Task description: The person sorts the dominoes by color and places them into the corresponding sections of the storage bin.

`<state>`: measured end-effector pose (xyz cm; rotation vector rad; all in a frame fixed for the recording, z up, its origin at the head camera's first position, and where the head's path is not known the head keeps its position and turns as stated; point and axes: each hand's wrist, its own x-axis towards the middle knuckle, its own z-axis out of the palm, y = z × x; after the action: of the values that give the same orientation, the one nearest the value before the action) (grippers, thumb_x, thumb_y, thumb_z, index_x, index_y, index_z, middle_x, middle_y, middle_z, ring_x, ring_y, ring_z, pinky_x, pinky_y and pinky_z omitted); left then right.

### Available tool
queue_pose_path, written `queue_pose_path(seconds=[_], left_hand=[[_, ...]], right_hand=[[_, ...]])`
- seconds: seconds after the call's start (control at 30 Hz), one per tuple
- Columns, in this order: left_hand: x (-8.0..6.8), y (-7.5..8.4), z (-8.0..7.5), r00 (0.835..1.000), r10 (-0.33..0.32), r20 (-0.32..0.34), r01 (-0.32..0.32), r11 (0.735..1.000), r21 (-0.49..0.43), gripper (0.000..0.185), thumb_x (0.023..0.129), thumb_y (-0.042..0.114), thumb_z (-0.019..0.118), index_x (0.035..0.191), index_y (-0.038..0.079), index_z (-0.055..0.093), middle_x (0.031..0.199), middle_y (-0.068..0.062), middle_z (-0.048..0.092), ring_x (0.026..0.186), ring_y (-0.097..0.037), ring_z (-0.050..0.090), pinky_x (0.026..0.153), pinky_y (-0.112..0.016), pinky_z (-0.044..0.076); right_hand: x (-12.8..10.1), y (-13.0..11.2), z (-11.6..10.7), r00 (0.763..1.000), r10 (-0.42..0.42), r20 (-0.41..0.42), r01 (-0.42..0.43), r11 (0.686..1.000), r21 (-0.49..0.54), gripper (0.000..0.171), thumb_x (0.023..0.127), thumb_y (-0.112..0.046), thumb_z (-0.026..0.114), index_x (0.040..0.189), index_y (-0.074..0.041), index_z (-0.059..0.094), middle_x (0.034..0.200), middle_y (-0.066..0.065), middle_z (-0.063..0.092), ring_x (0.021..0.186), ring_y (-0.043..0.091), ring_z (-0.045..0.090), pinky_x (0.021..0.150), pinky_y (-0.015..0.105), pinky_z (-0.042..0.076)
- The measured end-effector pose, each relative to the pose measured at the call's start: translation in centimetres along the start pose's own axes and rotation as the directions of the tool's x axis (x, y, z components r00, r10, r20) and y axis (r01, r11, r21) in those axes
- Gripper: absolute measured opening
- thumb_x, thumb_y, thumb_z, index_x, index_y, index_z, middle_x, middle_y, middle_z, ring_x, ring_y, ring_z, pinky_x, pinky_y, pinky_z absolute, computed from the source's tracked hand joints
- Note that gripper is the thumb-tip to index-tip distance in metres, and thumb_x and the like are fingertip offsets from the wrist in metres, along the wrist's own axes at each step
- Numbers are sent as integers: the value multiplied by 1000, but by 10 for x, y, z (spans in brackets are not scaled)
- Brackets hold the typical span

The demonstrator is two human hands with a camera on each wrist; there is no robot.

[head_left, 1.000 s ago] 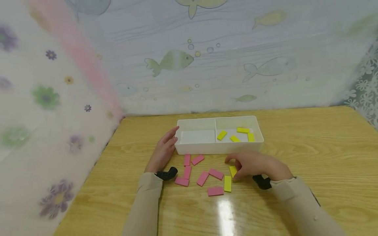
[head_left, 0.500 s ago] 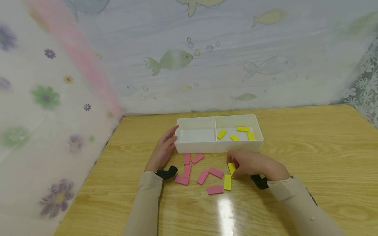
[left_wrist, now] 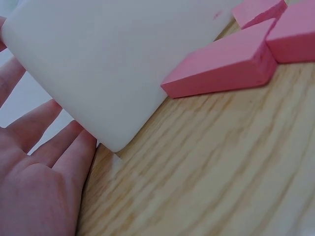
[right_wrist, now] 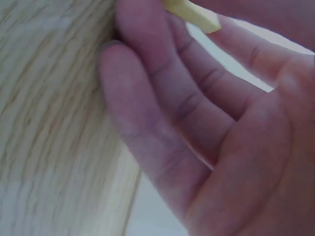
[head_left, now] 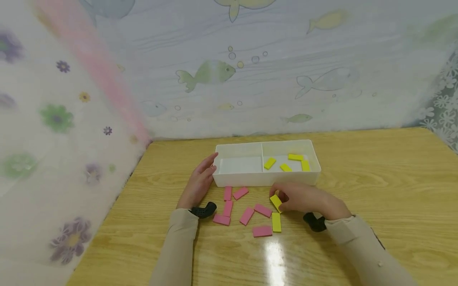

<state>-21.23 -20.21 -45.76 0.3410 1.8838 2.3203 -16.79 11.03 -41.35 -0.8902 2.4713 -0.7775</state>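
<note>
My right hand (head_left: 307,200) pinches a yellow rectangular block (head_left: 275,203) between thumb and fingers, in front of a white two-compartment box (head_left: 243,180). In the right wrist view a corner of this yellow block (right_wrist: 199,17) shows past curled fingers. My left hand (head_left: 197,184) rests against the box's left end, its fingers fairly straight; the left wrist view has them along the white wall (left_wrist: 98,73). Another yellow block (head_left: 276,222) lies on the table just below the held one. Several yellow blocks (head_left: 295,157) lie in the box's right compartment; the left compartment holds none.
Several pink blocks (head_left: 247,215) lie scattered on the wooden table (head_left: 375,171) before the box, some close to its front wall. A wall covering with fish (head_left: 214,72) stands behind the table, and a flowered one (head_left: 57,119) at the left.
My right hand has drawn the yellow block slightly left and toward the box, turning it so more of its face shows. The left hand and the box stay put.
</note>
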Motion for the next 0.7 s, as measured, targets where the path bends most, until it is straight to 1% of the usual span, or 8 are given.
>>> queue_pose_path(seconds=[0.17, 0.27, 0.4, 0.5, 0.6, 0.7], left_hand=[[0, -1, 2, 1000, 4, 0, -4, 1000, 6, 45, 94, 12, 44, 138, 9, 33, 145, 2, 20, 134, -15, 11, 105, -38, 18], [1, -1, 2, 1000, 7, -2, -7, 1000, 6, 45, 95, 11, 43, 138, 9, 33, 145, 1, 20, 134, -17, 10, 105, -38, 18], [1, 0, 1, 1000, 6, -7, -6, 1000, 5, 44, 95, 11, 42, 138, 9, 33, 145, 1, 20, 134, -17, 11, 105, -37, 19], [1, 0, 1, 1000, 3, -7, -3, 1000, 14, 44, 95, 11, 42, 138, 10, 33, 145, 1, 19, 133, -15, 11, 104, -36, 20], [0, 0, 1, 1000, 0, -4, 0, 1000, 18, 44, 95, 11, 42, 138, 11, 34, 145, 1, 18, 133, -14, 12, 104, -35, 20], [0, 0, 0, 1000, 3, -1, -3, 1000, 18, 44, 95, 10, 41, 139, 10, 32, 145, 1, 18, 134, -16, 12, 104, -36, 20]], right_hand=[[1, 5, 2, 999, 0, -44, 0, 1000, -1, 23, 85, -13, 59, 108, -17, 57, 83, -5, 53, 73, 12, 47, 67, 29, 41], [3, 7, 1, 997, -4, -81, 5, 1000, 9, 25, 86, -13, 57, 111, -16, 57, 82, -5, 53, 69, 11, 50, 64, 29, 42], [3, 6, -3, 995, -7, -100, 15, 996, 84, 28, 88, -10, 54, 115, -16, 55, 86, 0, 54, 63, 12, 56, 60, 29, 45], [1, 3, -6, 994, -14, -106, 28, 991, 128, 31, 89, -9, 51, 120, -15, 52, 95, 2, 54, 66, 14, 58, 60, 29, 46], [-1, 1, -10, 991, -20, -131, 35, 993, 115, 34, 90, -11, 49, 123, -18, 50, 98, 1, 53, 73, 13, 56, 62, 29, 46], [-2, 0, -13, 985, -34, -168, 49, 995, 83, 35, 90, -13, 50, 124, -20, 48, 95, -1, 55, 77, 11, 55, 64, 28, 46]])
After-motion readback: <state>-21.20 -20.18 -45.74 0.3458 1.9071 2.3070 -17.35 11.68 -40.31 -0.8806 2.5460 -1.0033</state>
